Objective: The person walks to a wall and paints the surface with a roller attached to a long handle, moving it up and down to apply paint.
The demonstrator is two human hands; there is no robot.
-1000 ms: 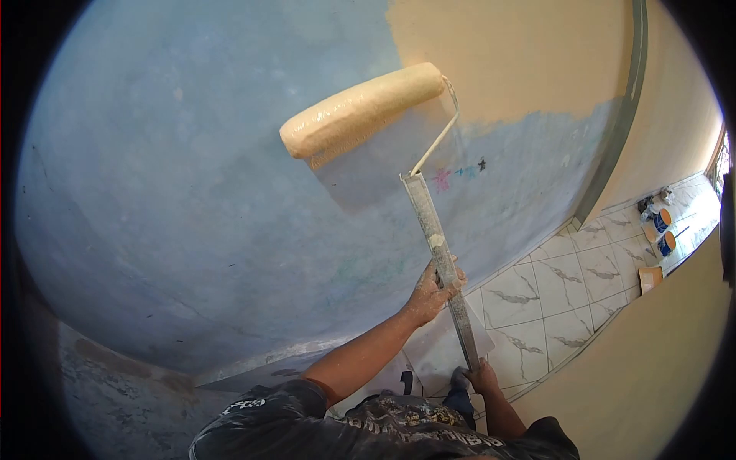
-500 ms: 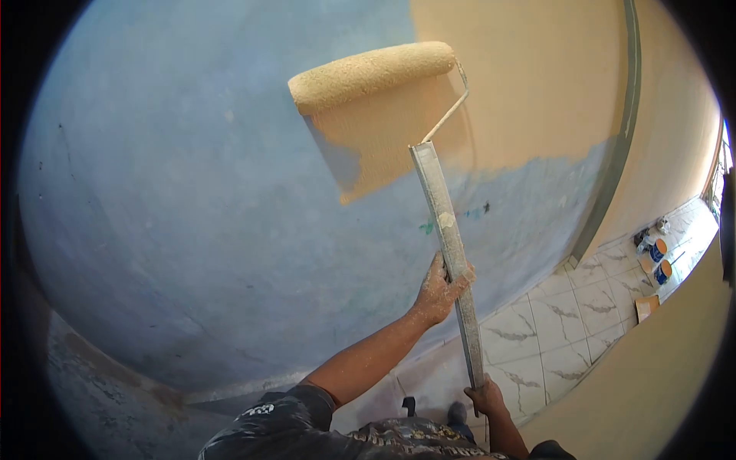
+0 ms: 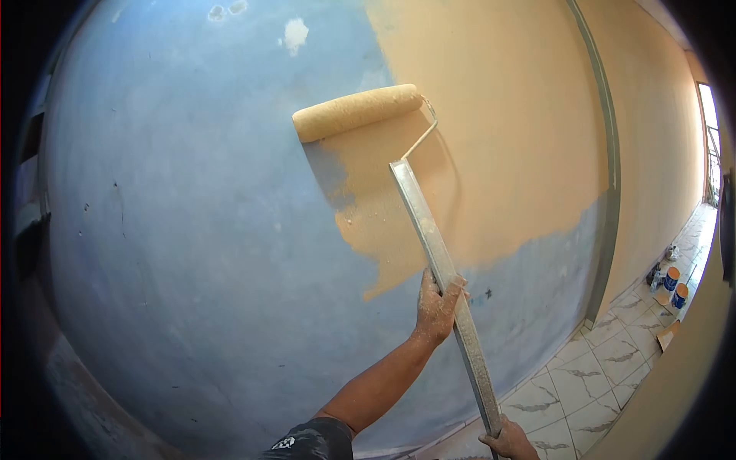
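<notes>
Roller: while I watched remotely, it pressed the wall.
Left hand: closed round the pole midway.
Right hand: gripped its lower end.

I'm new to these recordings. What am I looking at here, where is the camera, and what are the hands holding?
No machine here: a person works with bare hands, and the single round, bulging picture comes from a camera worn on their head. The left hand grips the metal pole midway; the right hand grips its lower end at the picture's bottom edge. At the top of the pole sits a paint roller, lying against the blue wall at the edge of the tan painted area. At the lower right is a tiled floor with paint cans further along the wall.
</notes>
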